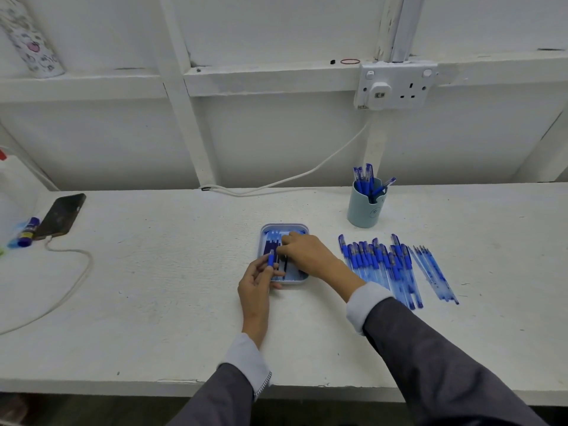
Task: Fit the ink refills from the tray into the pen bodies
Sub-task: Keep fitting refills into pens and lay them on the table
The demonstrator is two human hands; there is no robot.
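A small pale-blue tray (266,229) with several ink refills (270,245) lies in the middle of the white table. My left hand (257,284) holds a blue pen body (270,258) upright-tilted at the tray's left edge. My right hand (304,252) reaches into the tray from the right, its fingertips pinched down among the refills; what they hold is hidden. A heap of blue pen bodies (381,265) lies to the right of the tray, with a few thinner clear-blue pieces (433,272) further right.
A light-blue cup (364,210) holding several pens stands behind the heap. At far left lie a phone (63,215) on a white cable (70,281) and a glue stick (28,232). A wall socket (396,86) with a cable hangs above.
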